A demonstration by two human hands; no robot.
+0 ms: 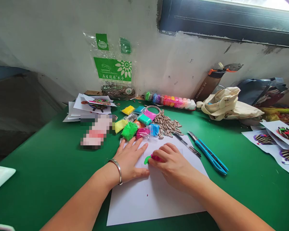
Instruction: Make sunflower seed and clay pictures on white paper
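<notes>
White paper (pixel 156 199) lies on the green table. My left hand (pixel 131 157), with a silver bangle at its wrist, rests flat on the paper's upper left part, fingers spread. On the same sheet are a small green clay piece (pixel 146 159) and, beside it, magenta clay (pixel 156 157). My right hand (pixel 170 160) is closed over the clay, its fingers bent and pressed down on it, hiding part of the magenta. Just beyond my left fingertips sit colourful clay packets (pixel 130 131) and a pile of sunflower seeds (pixel 167 123).
A black pen (pixel 188 145) and a blue cutter (pixel 209 154) lie right of my right hand. Picture sheets are stacked at the left (pixel 74 110) and right (pixel 267 144). Against the wall stand a seed bag (pixel 115 73), a clay roll (pixel 173 101), a brown bottle (pixel 210 83) and a cloth bag (pixel 223 102).
</notes>
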